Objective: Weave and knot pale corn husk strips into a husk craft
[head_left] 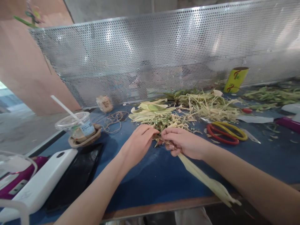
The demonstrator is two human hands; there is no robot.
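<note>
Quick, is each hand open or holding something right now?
Left hand: curled; whether it holds anything cannot be told.
Right hand: closed, holding a pale husk strip.

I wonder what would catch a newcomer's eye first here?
Probably the left hand and right hand, close together at the centre, the right holding a long pale husk. Behind them lies a heap of husks, with red and yellow scissor handles to the right. A metal screen spans the back.
</note>
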